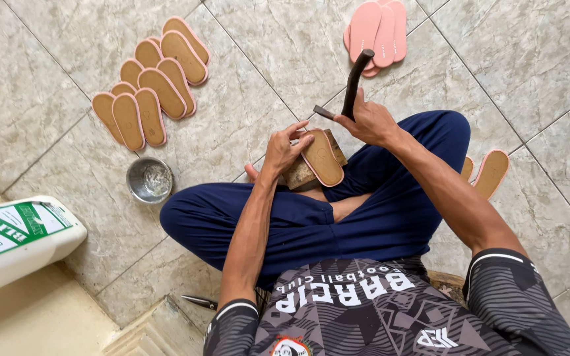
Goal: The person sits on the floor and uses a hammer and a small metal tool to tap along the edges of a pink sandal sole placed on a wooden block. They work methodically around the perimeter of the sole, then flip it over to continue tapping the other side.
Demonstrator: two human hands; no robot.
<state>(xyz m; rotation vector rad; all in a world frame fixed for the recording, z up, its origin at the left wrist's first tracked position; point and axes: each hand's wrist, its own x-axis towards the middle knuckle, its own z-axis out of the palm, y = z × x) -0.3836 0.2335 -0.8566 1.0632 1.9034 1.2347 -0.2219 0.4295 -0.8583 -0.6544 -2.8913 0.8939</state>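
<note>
I sit cross-legged on a tiled floor. My left hand (284, 146) presses down on a tan shoe sole with a pink rim (322, 158), which lies on a wooden block (301, 174) resting on my legs. My right hand (371, 122) grips a dark curved-handled tool (354, 82), raised just above the sole's far end, with its short blade pointing left.
Several tan soles with pink rims (150, 86) lie fanned out at the upper left. Pink soles (377, 29) are stacked at the top. More soles (489, 173) lie by my right knee. A small metal bowl (149, 179) and a white plastic jug (14, 240) stand at left.
</note>
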